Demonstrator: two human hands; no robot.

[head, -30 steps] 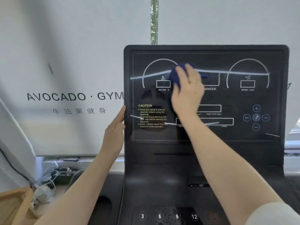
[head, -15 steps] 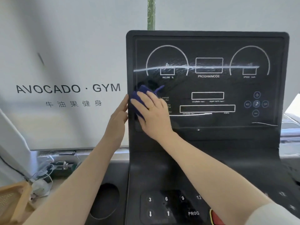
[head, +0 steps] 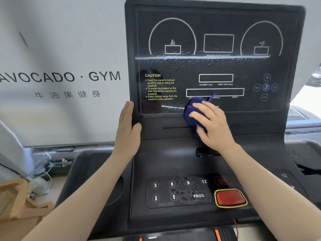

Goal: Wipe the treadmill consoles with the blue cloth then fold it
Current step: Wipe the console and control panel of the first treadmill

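Observation:
A black treadmill console (head: 215, 66) stands upright before me, with white dial outlines and a yellow caution text on its screen. My right hand (head: 212, 124) presses a bunched blue cloth (head: 192, 112) against the screen's lower edge near the middle, fingers spread over it. My left hand (head: 127, 129) lies flat with straight fingers along the console's left edge, thumb on the front face. Most of the cloth is hidden under my right hand.
Below the screen is a button panel (head: 175, 192) with numbers and arrows, and a red stop button (head: 230, 197). A white wall sign (head: 60, 77) stands at left. Cables (head: 45, 169) and a wicker object (head: 12, 200) lie at lower left.
My right hand has swept the cloth from the screen's upper middle to its left edge, then down and right to the lower middle. The left hand stays on the console's left edge.

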